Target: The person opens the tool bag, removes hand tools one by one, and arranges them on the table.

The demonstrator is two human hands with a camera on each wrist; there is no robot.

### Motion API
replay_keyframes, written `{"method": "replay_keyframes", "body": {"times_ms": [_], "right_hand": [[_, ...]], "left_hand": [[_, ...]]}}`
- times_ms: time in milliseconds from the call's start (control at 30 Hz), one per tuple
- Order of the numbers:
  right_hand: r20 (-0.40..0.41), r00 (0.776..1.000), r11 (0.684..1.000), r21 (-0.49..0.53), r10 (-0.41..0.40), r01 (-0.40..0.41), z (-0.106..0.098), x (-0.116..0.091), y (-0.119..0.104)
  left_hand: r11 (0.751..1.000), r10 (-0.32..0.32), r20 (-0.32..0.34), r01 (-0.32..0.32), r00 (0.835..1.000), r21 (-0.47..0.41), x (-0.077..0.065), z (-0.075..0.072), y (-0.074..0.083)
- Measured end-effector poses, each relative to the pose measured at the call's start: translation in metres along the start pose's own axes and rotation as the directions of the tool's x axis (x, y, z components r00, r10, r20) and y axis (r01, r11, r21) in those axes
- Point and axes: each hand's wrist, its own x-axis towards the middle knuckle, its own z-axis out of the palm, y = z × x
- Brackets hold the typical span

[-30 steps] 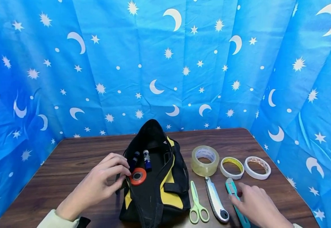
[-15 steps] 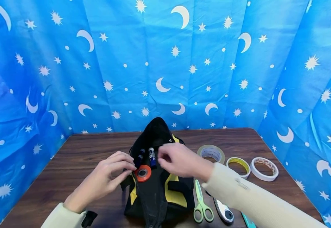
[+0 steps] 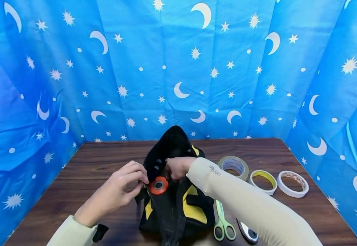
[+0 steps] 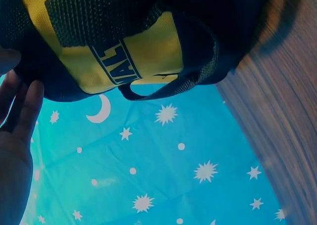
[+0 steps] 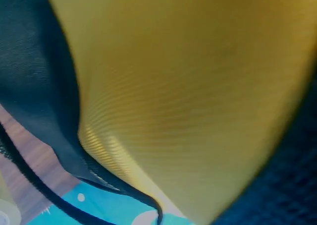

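A black and yellow tool bag (image 3: 195, 208) stands with its top unzipped at the table's middle; its yellow panel and straps also fill the left wrist view. My left hand (image 3: 120, 186) pinches the left edge of its opening with fingers and thumb. Down inside the opening is my right hand (image 3: 180, 167), its fingertips hidden, over the spot where a silver-capped blue cylinder lay. Whether it grips that cylinder cannot be seen. Beside it in the bag lie another dark blue cylinder (image 3: 157, 165) and a flat orange roll with a dark core (image 3: 158, 185).
Right of the bag lie a clear packing tape roll (image 3: 233, 165), a yellow-cored tape roll (image 3: 263, 181) and a white tape roll (image 3: 293, 184). Green scissors (image 3: 223, 223) and a silver utility knife (image 3: 247, 232) are nearer, partly under my right sleeve (image 3: 246, 205). A blue curtain (image 3: 154, 82) stands behind the wooden table.
My right hand has left the teal utility knife and swung left into the bag, covering the silver-capped blue cylinder. The sleeve now hides the teal knife. My left hand keeps holding the bag's edge.
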Motion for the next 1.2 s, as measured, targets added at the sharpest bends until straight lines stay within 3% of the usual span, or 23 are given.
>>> {"method": "replay_keyframes", "body": {"times_ms": [167, 400, 633, 767, 933, 1000, 1200], "right_hand": [[0.064, 0.998, 0.991, -0.136, 0.015, -0.006, 0.007, -0.003, 0.014], [0.093, 0.995, 0.976, -0.218, 0.026, -0.005, 0.002, -0.02, 0.029], [0.144, 0.98, 0.955, -0.282, 0.141, -0.095, -0.004, -0.036, 0.038], [0.164, 0.974, 0.926, -0.366, 0.156, -0.087, 0.0, -0.033, 0.041], [0.045, 0.974, 0.927, -0.318, 0.222, -0.196, 0.009, -0.027, 0.038], [-0.038, 0.964, 0.936, -0.228, 0.265, -0.266, 0.015, -0.024, 0.035], [-0.153, 0.94, 0.909, -0.247, 0.304, -0.335, 0.039, -0.001, 0.036]], "left_hand": [[1.0, -0.012, 0.005, 0.012, 1.0, 0.013, -0.006, -0.005, -0.001], [0.996, -0.091, 0.044, 0.091, 0.995, 0.004, -0.014, -0.01, 0.0], [0.995, -0.099, 0.033, 0.098, 0.995, 0.031, -0.017, -0.012, -0.001], [0.995, -0.1, 0.032, 0.099, 0.994, 0.016, -0.018, -0.012, -0.001], [0.995, -0.098, 0.039, 0.098, 0.994, 0.003, -0.015, -0.011, 0.001], [0.996, -0.085, 0.028, 0.085, 0.996, 0.01, -0.014, -0.011, 0.001], [0.995, -0.094, 0.024, 0.094, 0.995, 0.016, -0.016, -0.012, 0.002]]}}
